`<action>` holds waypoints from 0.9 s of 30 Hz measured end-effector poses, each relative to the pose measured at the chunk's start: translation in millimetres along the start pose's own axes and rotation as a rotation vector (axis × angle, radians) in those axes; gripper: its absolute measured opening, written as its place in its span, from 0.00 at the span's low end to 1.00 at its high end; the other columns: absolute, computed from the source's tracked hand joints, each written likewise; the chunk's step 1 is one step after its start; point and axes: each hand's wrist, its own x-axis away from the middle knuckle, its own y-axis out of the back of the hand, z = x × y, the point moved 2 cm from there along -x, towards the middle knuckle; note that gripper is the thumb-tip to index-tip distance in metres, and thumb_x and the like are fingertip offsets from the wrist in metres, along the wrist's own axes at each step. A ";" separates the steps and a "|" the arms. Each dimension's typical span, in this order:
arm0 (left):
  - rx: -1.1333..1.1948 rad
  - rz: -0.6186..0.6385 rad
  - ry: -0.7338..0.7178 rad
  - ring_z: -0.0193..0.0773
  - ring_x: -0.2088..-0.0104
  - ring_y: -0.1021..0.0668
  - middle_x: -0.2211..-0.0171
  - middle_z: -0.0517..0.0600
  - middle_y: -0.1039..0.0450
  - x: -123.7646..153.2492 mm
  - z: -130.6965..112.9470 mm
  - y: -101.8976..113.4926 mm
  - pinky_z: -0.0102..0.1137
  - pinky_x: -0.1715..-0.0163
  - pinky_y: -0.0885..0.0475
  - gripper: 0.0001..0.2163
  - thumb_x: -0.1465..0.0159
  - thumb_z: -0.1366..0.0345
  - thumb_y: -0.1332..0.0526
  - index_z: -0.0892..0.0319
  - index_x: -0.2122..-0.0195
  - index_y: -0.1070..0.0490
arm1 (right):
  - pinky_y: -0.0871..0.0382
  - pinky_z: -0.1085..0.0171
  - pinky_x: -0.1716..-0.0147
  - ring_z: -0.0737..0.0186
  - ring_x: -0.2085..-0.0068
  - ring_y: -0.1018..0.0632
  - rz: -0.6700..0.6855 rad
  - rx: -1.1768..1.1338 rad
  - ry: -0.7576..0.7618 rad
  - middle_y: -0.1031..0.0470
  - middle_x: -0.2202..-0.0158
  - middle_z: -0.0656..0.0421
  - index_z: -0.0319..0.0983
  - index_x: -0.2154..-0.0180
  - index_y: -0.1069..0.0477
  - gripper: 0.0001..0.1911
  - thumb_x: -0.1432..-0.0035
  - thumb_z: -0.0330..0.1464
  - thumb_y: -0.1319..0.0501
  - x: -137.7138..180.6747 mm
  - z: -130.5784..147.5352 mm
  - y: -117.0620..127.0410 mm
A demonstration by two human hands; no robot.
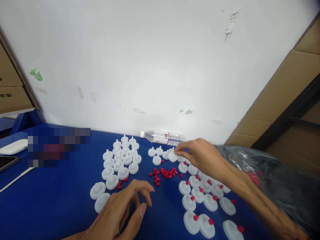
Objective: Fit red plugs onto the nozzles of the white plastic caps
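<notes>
A white disc (pixel 172 156) is pinched in the grip of the right hand (pixel 203 156), over a small cluster of plain discs (pixel 156 160) at the far side of the bench (pixel 62 200). The way beyond is blocked by a clear bottle (pixel 161 137), laid on its side by the wall (pixel 160 66). The left hand (pixel 120 210) is held nearer, its grip loosely curled, thumb and fingers parted. Loose red caps (pixel 167 172) are scattered between the hands, with more beside the left group of discs (pixel 118 165). The right is crowded: red-capped discs (pixel 210 202) are spread up to the forearm, and that edge is hemmed by a dark plastic bag (pixel 287 186) and cardboard (pixel 275 96). Room is left between the disc groups, nearest the person, and toward the left edge, where a phone (pixel 7 162) is partly seen.
</notes>
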 end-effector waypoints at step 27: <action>-0.053 0.018 -0.101 0.30 0.73 0.21 0.55 0.40 0.20 -8.4 -0.7 0.5 0.18 0.76 0.24 0.20 0.28 0.63 0.40 0.32 0.38 0.33 | 0.46 0.65 0.73 0.61 0.68 0.19 0.305 0.136 0.051 0.16 0.68 0.62 0.46 0.66 0.16 0.13 0.46 0.22 0.33 2.6 -12.4 -23.4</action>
